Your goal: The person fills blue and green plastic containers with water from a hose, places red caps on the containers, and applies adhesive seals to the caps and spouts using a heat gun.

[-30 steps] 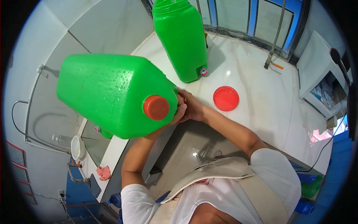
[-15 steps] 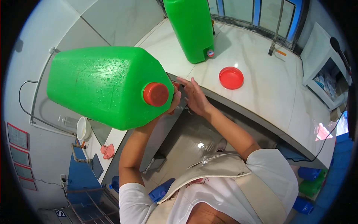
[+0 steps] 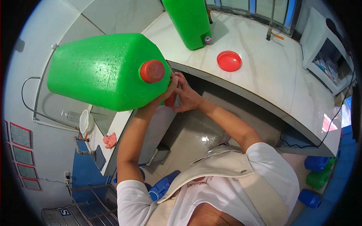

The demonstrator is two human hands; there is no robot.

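A large green plastic jug (image 3: pixel 100 71), wet with droplets, lies tilted on its side in the air over my left forearm. A red cap (image 3: pixel 152 71) closes the opening that faces me. My left hand (image 3: pixel 169 89) reaches beneath the jug and grips it at its right end; the jug hides part of this hand. Just below shows a red cap-like piece (image 3: pixel 171 100), partly covered. My right hand (image 3: pixel 188 97) closes on that piece with bent fingers, touching my left hand. A shallow round red lid (image 3: pixel 229 61) rests on the white counter.
Another green jug (image 3: pixel 188 22) with a small tap stands on the counter (image 3: pixel 260 75). At right is a white cabinet (image 3: pixel 328 56). A white bowl (image 3: pixel 86 121) and a pink cloth (image 3: pixel 109 140) lie left. Blue containers (image 3: pixel 164 185) stand on the wet floor.
The jug has shifted slightly upward in view. My right hand has gone from spread fingers to closing around the red piece beside my left hand.
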